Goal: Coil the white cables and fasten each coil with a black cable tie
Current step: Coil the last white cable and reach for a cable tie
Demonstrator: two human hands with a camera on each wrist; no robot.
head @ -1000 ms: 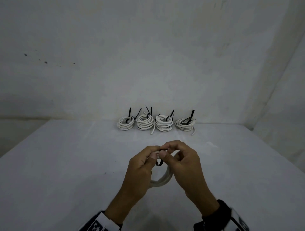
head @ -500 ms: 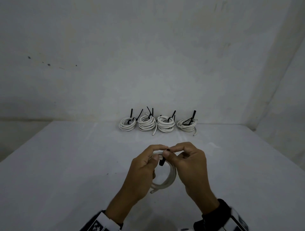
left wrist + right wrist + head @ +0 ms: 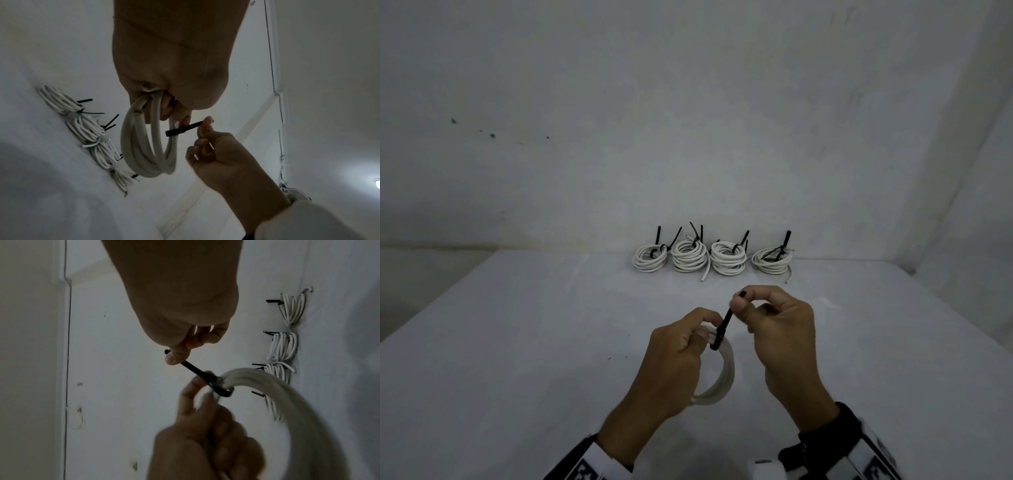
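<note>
A pale tabletop (image 3: 517, 342) was shown set into a corner of bare, scuffed walls (image 3: 688, 120), its far edge met by the back wall and its right edge by the side wall. Four tied coils (image 3: 711, 257) of white cable were ranged in a row along the far edge, touching or nearly touching one another, each fastened by a black tie whose tail stood upward. The broad middle and left of the surface lay between that row and the hands.

Above the near middle of the tabletop, a fifth cable coil (image 3: 717, 375) was held up by the left hand (image 3: 674, 356), whose grip was curled round the bunched turns at the top of the loop. A cable tie (image 3: 720, 330) was seen wrapped round those turns just beside the left fingertips. Its free tail was pinched between the thumb and forefinger of the right hand (image 3: 777, 329) and was drawn taut, slanting up and away from the coil. The remaining right fingers were curled.
</note>
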